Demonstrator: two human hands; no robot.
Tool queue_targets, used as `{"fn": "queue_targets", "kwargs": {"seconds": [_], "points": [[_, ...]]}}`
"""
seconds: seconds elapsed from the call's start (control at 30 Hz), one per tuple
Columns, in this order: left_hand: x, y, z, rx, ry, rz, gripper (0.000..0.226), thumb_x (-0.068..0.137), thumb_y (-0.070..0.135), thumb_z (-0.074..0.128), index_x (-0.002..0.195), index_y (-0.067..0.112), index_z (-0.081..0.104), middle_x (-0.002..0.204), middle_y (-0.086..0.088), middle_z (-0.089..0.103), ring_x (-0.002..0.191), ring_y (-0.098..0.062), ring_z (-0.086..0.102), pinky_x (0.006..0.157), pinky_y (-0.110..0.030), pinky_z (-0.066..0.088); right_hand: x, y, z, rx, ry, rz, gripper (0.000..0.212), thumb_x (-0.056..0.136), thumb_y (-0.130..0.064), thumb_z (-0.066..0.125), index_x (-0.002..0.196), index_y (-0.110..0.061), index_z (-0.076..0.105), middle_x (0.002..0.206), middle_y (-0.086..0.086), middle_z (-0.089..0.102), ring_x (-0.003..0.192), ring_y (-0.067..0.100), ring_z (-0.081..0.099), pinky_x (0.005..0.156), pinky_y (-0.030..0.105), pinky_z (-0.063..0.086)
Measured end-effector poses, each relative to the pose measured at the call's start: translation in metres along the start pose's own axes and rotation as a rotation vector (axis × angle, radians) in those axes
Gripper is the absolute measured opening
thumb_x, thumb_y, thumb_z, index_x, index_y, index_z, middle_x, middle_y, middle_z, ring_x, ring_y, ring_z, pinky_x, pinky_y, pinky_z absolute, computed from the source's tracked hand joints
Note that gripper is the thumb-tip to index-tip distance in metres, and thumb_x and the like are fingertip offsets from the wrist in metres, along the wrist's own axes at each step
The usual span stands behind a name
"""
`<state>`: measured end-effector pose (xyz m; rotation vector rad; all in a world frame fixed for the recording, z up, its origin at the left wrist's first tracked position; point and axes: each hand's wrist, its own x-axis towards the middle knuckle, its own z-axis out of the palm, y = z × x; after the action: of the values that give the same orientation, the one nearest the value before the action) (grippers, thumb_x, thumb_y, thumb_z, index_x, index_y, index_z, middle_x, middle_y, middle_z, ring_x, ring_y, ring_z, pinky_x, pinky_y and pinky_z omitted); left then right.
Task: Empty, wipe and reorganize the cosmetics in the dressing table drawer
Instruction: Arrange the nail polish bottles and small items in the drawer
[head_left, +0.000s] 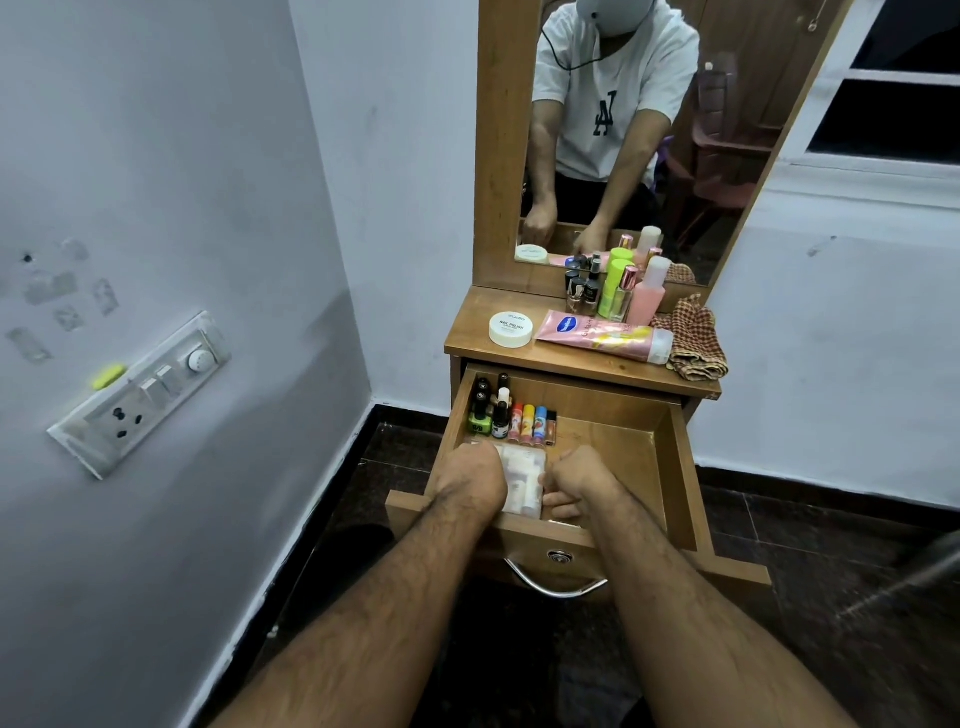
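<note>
Both forearms reach into the open drawer (675, 457); the left hand (475, 475) and right hand (579, 480), fingers curled, grip a clear pouch (522, 480) of small items at the front left. Seating it square below the lip balms (530, 423) probably leaves room for the tabletop bottles (613, 286).
</note>
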<state>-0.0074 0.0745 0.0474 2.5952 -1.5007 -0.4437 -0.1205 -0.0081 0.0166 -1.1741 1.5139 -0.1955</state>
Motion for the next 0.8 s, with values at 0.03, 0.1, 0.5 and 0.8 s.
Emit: {"fn": "queue_targets", "kwargs": {"seconds": [0.03, 0.1, 0.5, 0.8], "points": [[-0.0008, 0.0006, 0.0004, 0.008, -0.003, 0.005, 0.025, 0.095, 0.005, 0.051, 0.116, 0.007, 0.065, 0.116, -0.010, 0.067, 0.103, -0.023, 0.064, 0.080, -0.031, 0.052, 0.0012, 0.0008, 0.0004, 0.005, 0.009, 0.005, 0.018, 0.095, 0.002, 0.056, 0.079, -0.006, 0.055, 0.076, 0.012, 0.063, 0.058, 0.019, 0.062, 0.036, 0.025, 0.049], [-0.0015, 0.0014, 0.0003, 0.012, -0.010, 0.009, 0.025, 0.096, 0.005, 0.050, 0.117, 0.007, 0.064, 0.117, -0.010, 0.067, 0.104, -0.023, 0.064, 0.080, -0.031, 0.052, 0.0014, 0.0013, 0.0012, 0.039, 0.017, 0.003, 0.021, 0.095, 0.006, 0.052, 0.078, -0.005, 0.055, 0.074, 0.013, 0.063, 0.054, 0.020, 0.062, 0.032, 0.023, 0.045], [-0.0012, 0.0017, 0.0028, 0.012, -0.048, 0.011, 0.024, 0.096, 0.011, 0.053, 0.118, 0.009, 0.063, 0.119, -0.009, 0.066, 0.105, -0.022, 0.063, 0.079, -0.031, 0.051, 0.0026, 0.0043, 0.0056, -0.011, 0.075, -0.150, 0.034, 0.094, 0.008, 0.044, 0.079, -0.014, 0.065, 0.078, 0.009, 0.070, 0.063, 0.021, 0.067, 0.040, 0.025, 0.050], [0.0011, 0.0013, 0.0048, -0.012, -0.059, 0.014, 0.020, 0.094, 0.014, 0.059, 0.113, 0.009, 0.064, 0.115, -0.008, 0.067, 0.102, -0.021, 0.063, 0.073, -0.028, 0.047, 0.0050, 0.0068, 0.0039, -0.022, 0.037, -0.164, 0.029, 0.095, 0.004, 0.046, 0.092, -0.016, 0.068, 0.088, 0.006, 0.074, 0.078, 0.021, 0.074, 0.052, 0.030, 0.056]]}}
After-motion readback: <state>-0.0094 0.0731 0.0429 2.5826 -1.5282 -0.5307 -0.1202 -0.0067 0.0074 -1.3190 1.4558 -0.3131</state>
